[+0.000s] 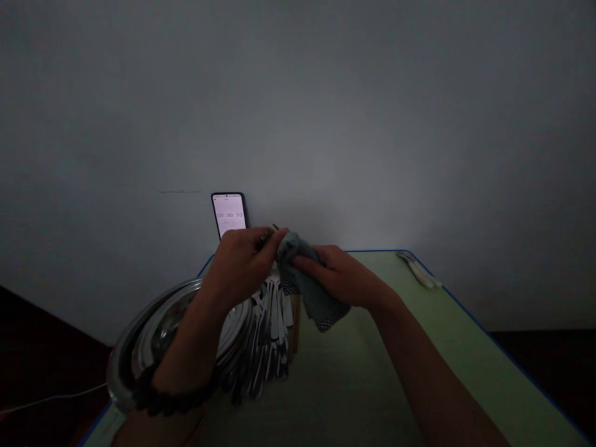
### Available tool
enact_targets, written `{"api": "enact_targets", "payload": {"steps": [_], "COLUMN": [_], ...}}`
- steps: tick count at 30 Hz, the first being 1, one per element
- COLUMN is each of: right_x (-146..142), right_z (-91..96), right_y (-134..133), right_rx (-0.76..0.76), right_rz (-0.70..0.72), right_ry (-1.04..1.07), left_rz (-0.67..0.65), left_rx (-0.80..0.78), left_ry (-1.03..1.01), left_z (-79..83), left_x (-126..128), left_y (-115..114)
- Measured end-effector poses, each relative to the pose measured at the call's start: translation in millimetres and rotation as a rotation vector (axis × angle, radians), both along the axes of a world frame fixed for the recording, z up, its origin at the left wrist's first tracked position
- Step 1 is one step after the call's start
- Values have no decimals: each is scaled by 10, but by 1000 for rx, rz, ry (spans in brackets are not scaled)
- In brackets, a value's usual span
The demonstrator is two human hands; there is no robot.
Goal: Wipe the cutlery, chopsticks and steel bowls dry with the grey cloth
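Observation:
My left hand [244, 264] is closed, its thumb and fingers pinching a thin utensil [274, 228]. Only a short pale end with a dark tip shows, so its exact kind is hidden. A grey-green cloth [314, 292] with checked corners is gripped in my right hand [338, 273], the thumb lying across it. The cloth's bunched top meets the fingertips of my left hand, and its lower part hangs over the table. Below my left hand lies a pile of metal cutlery [265, 341], with forks and knives among it.
Metal plates and bowls sit in a large round metal tray [116, 366] at left, partly behind my left forearm. A phone [230, 214] showing a timer leans against the wall. White-handled cutlery [419, 272] lies at the far right of the green table [354, 385], which has a blue edge.

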State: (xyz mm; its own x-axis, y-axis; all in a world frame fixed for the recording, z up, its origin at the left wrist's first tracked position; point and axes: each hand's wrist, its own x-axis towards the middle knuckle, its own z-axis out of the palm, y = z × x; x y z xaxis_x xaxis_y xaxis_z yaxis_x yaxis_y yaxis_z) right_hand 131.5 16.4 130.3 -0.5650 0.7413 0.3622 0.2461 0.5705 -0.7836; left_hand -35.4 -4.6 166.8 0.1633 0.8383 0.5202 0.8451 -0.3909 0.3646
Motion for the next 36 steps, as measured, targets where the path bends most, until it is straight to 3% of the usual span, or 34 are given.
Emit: {"api": "enact_targets", "payload": {"steps": [7,12,15,18,23,27,31,36], "right_x": [207,445,481,396,200,154,187,219], "right_z": [81,84,103,126,63,3,18,31], "right_y": [-18,-12,-23,-42,-10,28,30,31], "right_rx": [-46,-147,-178,-107,-9,-23,-59,-103], "right_rz": [117,112,140,146,52,-2,-64,-82], "right_ry": [-30,-64,-112,-155,-117,-59,-67,-41], "left_rz": [170,161,75,-11,-163,-110,-1,-154], "left_rx": [-28,-46,-71,-45,-45,-61,34,1], "left_ry": [-264,-356,-276,-134,73,183,165,91], "left_z": [32,5,-13,-28,-79,-107,-68,-23], "left_x": [-135,-168,-76,47,162,147,80,53], "left_y": [1,34,22,-1,-9,-3,-4,3]}}
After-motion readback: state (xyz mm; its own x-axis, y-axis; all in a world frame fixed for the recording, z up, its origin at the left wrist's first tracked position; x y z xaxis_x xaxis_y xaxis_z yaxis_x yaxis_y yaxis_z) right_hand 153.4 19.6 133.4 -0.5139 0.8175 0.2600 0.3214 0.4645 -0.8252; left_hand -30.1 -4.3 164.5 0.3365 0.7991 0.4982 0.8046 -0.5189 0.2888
